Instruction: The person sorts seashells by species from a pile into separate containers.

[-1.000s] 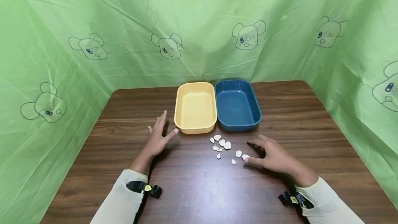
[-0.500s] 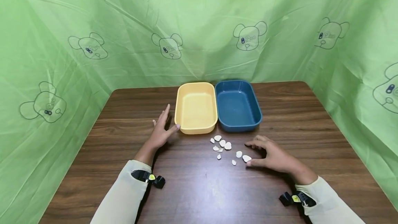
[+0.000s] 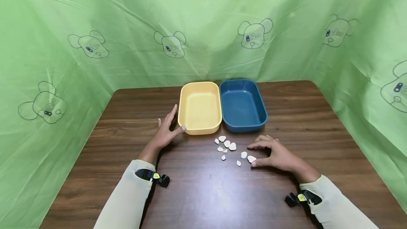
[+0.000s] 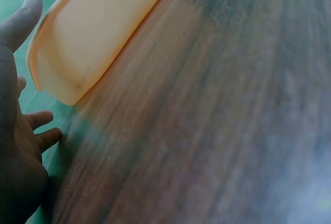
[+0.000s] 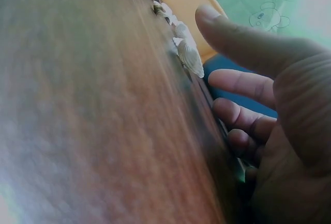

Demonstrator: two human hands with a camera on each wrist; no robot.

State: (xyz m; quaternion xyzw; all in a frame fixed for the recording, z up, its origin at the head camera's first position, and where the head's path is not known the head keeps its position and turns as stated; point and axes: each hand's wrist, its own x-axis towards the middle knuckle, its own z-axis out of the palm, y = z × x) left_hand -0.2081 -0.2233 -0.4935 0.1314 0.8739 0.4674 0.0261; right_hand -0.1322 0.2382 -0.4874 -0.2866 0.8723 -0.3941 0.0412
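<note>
My left hand (image 3: 163,135) is beside the yellow tray (image 3: 199,131), fingers spread and thumb tip right at the tray's near left corner. Over the table's right part, my right hand (image 3: 275,154) is held with thumb and fingers apart and nothing gripped between them. Its thumb tip is right at a white seashell (image 3: 251,159), the rightmost of several small shells. In the right wrist view this ribbed shell (image 5: 190,58) lies just beyond the fingertips. A second pale shell (image 3: 243,154) is just left of it, and a cluster of shells (image 3: 227,144) lies farther left, near the trays.
A blue tray (image 3: 243,129) stands against the yellow tray's right side, at the back of the brown wooden table (image 3: 203,193). Green cloth (image 3: 203,17) with bear-head drawings hangs behind and at both sides. Each wrist wears a strapped black camera (image 3: 163,180).
My left hand has moved forward and right, up to the yellow tray's corner. The right fingers have shifted slightly left, and the thumb now covers less of the nearest shell. The shells and trays stay put.
</note>
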